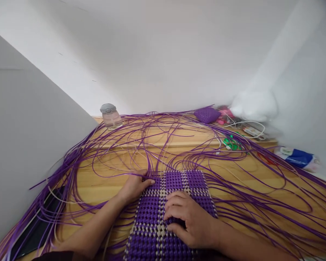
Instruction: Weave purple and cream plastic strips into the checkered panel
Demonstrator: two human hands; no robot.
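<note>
A woven panel (pixel 149 208) of purple and beige plastic strands lies in front of me, with long loose strands running out from its far edge and both sides. My left hand (pixel 134 186) is closed at the panel's far left corner. Its thumb presses on top while the other fingers are partly hidden among the strands. Across the middle right of the weave rests my right hand (pixel 188 219), fingers bent and somewhat apart, with nothing visible in it.
Purple strands (pixel 241 192) spread over the wooden table (pixel 89 177). A grey-lidded jar (pixel 111 117) stands at the back left. Back right are a purple woven piece (pixel 207 115), a green item (pixel 233 142) and a blue-white packet (pixel 299 158). A dark flat device (pixel 38 228) lies left.
</note>
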